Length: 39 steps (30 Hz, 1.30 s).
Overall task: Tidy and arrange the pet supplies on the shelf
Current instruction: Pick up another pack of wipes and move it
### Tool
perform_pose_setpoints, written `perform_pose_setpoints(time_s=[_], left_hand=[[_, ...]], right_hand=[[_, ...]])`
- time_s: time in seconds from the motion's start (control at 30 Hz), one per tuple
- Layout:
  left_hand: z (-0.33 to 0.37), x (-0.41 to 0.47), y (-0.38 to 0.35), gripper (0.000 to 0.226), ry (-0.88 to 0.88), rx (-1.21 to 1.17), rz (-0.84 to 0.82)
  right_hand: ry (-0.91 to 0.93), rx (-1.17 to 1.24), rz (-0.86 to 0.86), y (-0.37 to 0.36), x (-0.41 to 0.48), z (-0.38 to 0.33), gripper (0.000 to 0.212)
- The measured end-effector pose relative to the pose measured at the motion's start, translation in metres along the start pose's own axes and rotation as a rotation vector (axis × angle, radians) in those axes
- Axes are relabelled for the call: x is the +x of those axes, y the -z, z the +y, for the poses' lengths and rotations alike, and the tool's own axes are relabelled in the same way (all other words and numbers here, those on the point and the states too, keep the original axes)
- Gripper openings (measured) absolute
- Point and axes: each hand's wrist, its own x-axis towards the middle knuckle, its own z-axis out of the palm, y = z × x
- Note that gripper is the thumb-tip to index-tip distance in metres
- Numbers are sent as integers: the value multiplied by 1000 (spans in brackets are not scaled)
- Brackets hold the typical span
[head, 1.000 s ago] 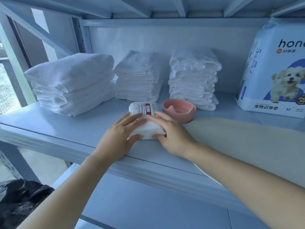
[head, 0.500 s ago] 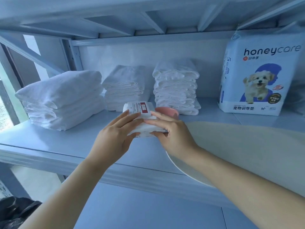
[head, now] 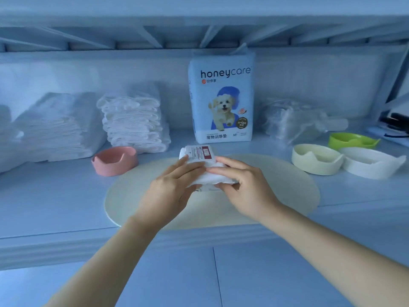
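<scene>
your left hand point(head: 170, 187) and right hand point(head: 245, 189) both grip the white pack point(head: 199, 154), fingers curled over its top, thumbs at its near edge, above the round mat point(head: 287, 191) in front of the honeycare bag point(head: 221, 96). lower it level, label up, square to the shelf point(head: 55, 207) edge, clear of the pink bowl point(head: 115, 160), then release both hands together.

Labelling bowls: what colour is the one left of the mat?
Pink. The bowl shows best in the head view.
</scene>
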Motion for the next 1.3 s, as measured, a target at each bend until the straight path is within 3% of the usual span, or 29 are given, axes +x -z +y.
perform_pose_setpoints(time_s=[0.17, 0.27, 0.43, 0.6, 0.77, 0.97, 1.07, 1.3], left_hand=[[60, 24, -42, 40, -24, -90, -44], [71, 24, -48, 48, 56, -96, -139], [61, 15, -42, 71, 182, -157, -276], [46, 19, -33, 101, 269, -145, -388], [25, 23, -36, 123, 371, -175, -501], [15, 31, -51, 125, 316, -246, -585], [19, 31, -60, 128, 295, -334, -558], [28, 43, -73, 112, 182, -548, -445]], right_hand=[[-64, -118, -35, 59, -35, 41, 34], [-69, -157, -97, 74, -44, 52, 35], [-68, -190, -187, 71, -49, 52, 38], [-77, -193, -235, 56, -41, 46, 60], [-95, -216, -223, 53, -35, 48, 56], [-117, -227, -229, 52, -35, 47, 54], [-110, -231, -172, 49, -37, 44, 51], [-15, -293, -4, 54, -52, 38, 52]])
